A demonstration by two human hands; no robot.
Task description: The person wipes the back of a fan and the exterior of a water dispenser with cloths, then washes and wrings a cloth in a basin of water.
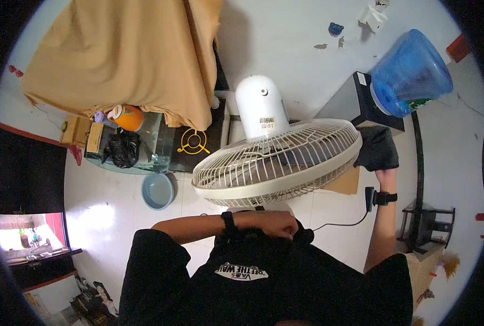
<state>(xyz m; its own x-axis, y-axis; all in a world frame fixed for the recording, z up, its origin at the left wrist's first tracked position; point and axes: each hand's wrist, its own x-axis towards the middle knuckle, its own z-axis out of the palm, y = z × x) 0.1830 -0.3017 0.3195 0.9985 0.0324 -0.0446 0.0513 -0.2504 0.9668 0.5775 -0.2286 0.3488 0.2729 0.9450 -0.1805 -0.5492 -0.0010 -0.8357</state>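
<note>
A white standing fan with a round wire cage fills the middle of the view, its motor housing pointing away from me. My right hand is raised at the cage's right side and closed on a black cloth, which covers most of the fingers and lies against the rim. Across my front, below the cage, my left hand is curled closed near the fan's lower middle. What it grips, if anything, is hidden. Each wrist carries a black band, and a thin cable runs from the right one toward my body.
A blue water bottle sits upside down on a black dispenser at the back right. To the left are a grey-blue basin on the floor, a glass-topped table, a yellow ring stand and a tan cloth cover.
</note>
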